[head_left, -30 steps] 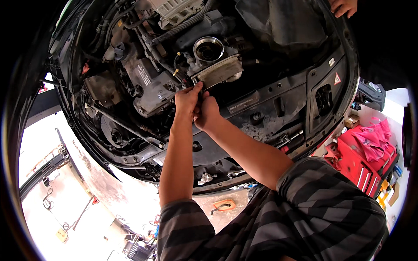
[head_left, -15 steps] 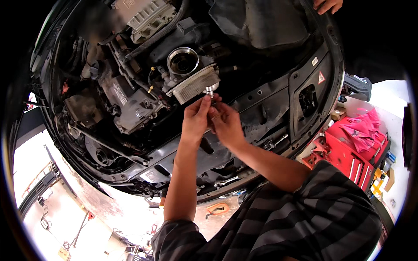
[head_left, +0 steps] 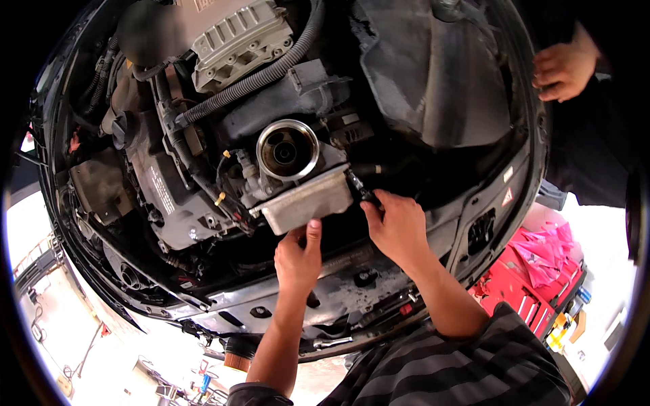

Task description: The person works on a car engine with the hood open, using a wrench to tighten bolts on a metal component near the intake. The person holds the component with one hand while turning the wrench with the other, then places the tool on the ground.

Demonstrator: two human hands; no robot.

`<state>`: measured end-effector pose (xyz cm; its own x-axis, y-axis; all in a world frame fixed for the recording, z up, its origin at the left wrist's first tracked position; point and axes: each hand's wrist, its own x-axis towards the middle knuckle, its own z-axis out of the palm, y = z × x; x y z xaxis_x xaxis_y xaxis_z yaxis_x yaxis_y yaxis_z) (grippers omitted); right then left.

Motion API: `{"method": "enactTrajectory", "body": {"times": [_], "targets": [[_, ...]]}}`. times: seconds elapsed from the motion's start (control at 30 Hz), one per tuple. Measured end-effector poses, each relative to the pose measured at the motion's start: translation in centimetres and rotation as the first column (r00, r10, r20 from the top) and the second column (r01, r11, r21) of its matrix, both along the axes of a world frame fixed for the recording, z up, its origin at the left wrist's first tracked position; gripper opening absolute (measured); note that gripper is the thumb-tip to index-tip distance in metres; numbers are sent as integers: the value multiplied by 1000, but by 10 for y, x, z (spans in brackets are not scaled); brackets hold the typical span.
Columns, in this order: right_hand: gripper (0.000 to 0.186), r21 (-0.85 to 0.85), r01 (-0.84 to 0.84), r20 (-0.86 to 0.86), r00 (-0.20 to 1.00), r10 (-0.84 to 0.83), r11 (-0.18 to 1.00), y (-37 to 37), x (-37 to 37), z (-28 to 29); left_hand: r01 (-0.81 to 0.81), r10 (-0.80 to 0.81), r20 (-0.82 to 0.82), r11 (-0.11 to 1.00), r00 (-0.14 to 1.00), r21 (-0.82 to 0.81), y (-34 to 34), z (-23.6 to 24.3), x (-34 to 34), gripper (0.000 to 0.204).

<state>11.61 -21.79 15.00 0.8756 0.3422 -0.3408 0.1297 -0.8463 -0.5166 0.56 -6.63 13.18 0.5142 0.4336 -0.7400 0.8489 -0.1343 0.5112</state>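
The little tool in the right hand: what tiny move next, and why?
Perhaps check that the small tool is seated before turning it. The right hand holds it with its tip by the right end of the silver box, but it's too dark to tell what it grips. The left hand, thumb at the box's lower edge, could steady the box.

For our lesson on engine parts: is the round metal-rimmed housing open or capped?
Open: no cap covers the round housing; its dark interior shows within the shiny rim.

Left hand [head_left: 298,262], thumb straight; right hand [head_left: 401,229] curled
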Motion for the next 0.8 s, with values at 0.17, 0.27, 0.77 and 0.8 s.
{"method": "enactTrajectory", "body": {"times": [0.17, 0.27, 0.77, 0.8], "targets": [[17, 18, -23, -19, 1000, 24, 1000, 3, 2, -7, -428, 717, -126, 256, 686, -867, 19, 12, 7, 60], [17, 17, -26, -81, 996, 27, 1000, 4, 9, -9, -534, 830, -150, 197, 538, -823, 15, 8, 16, 52], [19, -44, -51, -264, 964, 37, 998, 8, 20, -9, -587, 854, -65, 297, 516, -753, 12, 10, 23, 52], [20, -50, -59, -277, 960, 43, 997, 7, 20, -10, -572, 841, -41, 331, 540, -751, 9, 5, 16, 54]]}}
